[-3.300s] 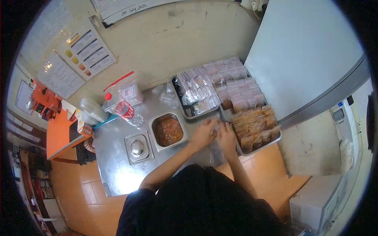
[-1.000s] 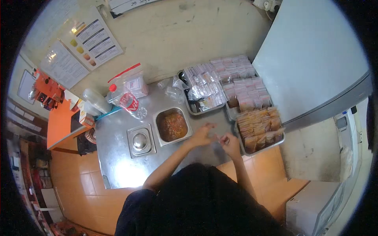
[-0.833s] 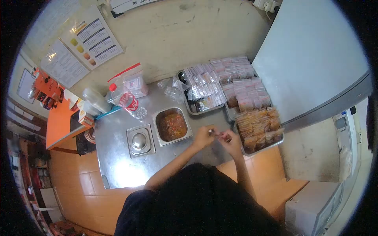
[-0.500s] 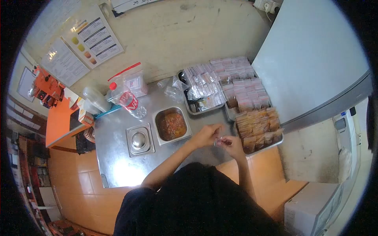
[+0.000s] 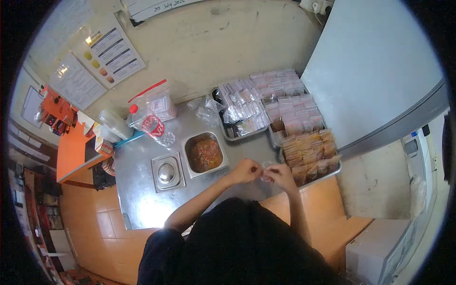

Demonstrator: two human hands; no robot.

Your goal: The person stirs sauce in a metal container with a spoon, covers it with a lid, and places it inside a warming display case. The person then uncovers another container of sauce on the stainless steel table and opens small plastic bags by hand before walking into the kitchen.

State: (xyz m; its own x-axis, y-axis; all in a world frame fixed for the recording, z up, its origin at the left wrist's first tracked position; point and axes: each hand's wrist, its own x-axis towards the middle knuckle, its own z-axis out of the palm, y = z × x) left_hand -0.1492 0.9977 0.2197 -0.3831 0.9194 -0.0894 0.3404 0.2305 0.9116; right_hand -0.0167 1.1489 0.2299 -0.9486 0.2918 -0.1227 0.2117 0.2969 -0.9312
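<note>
Both hands meet over the steel table, in front of the trays of sachets. My right hand (image 5: 282,177) is closed in a pinch on a small clear plastic bag (image 5: 265,177). My left hand (image 5: 247,171) is curled closed at the bag's left side, its fingertips brought together; whether they grip the bag's edge I cannot make out. Nearest to my right hand is a metal tray (image 5: 338,167) packed with upright rows of orange-brown filled sachets (image 5: 311,151). A steel pan (image 5: 225,164) of reddish chunky sauce (image 5: 205,153) sits to the left of my left hand.
Two more trays hold pale sachets (image 5: 297,114) and clear packets (image 5: 243,107) toward the wall. A lidded steel pan (image 5: 167,173), a red-capped plastic bottle (image 5: 156,127) and a zip bag (image 5: 161,105) stand on the steel table (image 5: 137,190). A white appliance (image 5: 380,71) rises at right.
My hands have lowered slightly. The fingers of my left hand have drawn back and curled in, while my right hand keeps its pinch on the small bag.
</note>
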